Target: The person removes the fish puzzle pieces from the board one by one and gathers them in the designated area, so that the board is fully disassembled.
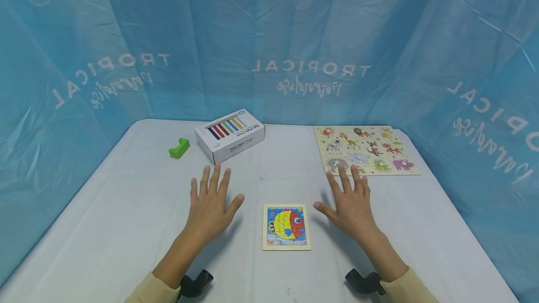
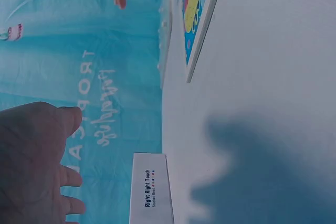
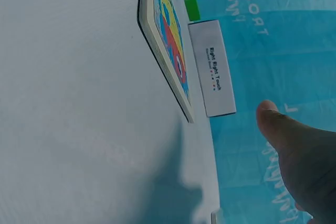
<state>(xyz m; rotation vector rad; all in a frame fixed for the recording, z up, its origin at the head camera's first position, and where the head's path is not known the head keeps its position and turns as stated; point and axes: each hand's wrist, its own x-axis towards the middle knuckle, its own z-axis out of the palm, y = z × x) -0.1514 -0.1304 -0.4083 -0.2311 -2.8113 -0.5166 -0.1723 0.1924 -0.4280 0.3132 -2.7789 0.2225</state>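
Observation:
A small square fish jigsaw puzzle (image 1: 287, 227) in a pale wooden frame lies flat between the two hands, touched by neither. Its picture is a yellow and red fish on blue. To its left, my left hand (image 1: 210, 214) hovers above the table with fingers spread, casting a shadow; it holds nothing. On the other side, my right hand (image 1: 351, 209) is likewise held over the table, fingers spread and holding nothing. Its fingertips overlap the near edge of an animal peg puzzle board (image 1: 358, 146) in the head view. Each wrist view shows the palm raised off the surface.
A white box (image 1: 230, 135) with a picture of coloured bead rows sits at the back, left of centre. Beside it lies a green notched block (image 1: 179, 148). The white table (image 1: 126, 209) is surrounded at the back and sides by a blue printed curtain (image 1: 227, 32).

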